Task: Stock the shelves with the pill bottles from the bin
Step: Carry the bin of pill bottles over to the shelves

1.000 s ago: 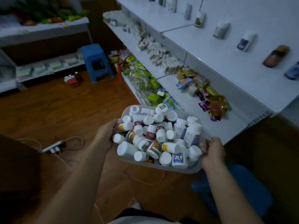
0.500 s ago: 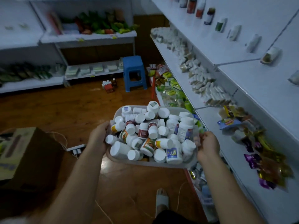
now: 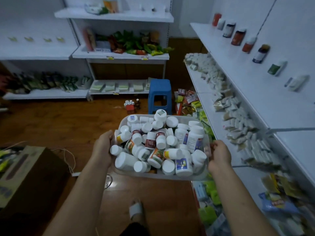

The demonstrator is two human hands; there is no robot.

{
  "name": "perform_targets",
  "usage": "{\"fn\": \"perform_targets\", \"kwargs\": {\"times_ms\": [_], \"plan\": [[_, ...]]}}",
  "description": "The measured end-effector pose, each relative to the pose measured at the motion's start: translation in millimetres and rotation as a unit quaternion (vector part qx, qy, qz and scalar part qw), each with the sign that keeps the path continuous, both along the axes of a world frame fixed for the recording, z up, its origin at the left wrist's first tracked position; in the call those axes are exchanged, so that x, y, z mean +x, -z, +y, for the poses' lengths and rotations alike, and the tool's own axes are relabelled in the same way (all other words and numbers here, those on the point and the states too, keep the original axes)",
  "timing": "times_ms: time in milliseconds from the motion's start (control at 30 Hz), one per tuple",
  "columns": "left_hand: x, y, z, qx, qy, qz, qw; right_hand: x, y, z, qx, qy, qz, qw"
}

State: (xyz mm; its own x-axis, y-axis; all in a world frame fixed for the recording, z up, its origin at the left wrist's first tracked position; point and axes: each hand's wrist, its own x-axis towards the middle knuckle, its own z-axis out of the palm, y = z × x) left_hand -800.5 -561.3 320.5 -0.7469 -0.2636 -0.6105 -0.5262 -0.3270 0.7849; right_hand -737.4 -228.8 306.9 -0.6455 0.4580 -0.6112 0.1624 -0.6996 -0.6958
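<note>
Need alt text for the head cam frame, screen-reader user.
Two bare hands, left hand and right hand, hold a clear bin heaped with white pill bottles above a wooden floor. White shelves run along the right; a blue stool stands ahead.

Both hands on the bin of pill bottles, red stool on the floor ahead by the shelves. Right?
Not quite: the stool is blue, not red, as the head view shows. The rest holds: the left hand and right hand each grip a side of the bin, which is full of pill bottles, and the stool stands on the floor ahead by the shelves.
</note>
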Motion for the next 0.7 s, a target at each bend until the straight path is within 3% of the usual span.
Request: {"fn": "perform_targets", "kwargs": {"times_ms": [367, 700], "plan": [[-240, 15, -23, 0.017, 0.014, -0.011, 1.0, -232, 10, -22, 0.051, 0.01, -0.039, 0.998], [-431, 17, -8, 0.011, 0.018, -0.021, 1.0, -408, 29, -13, 0.014, 0.033, -0.028, 0.999]]}}
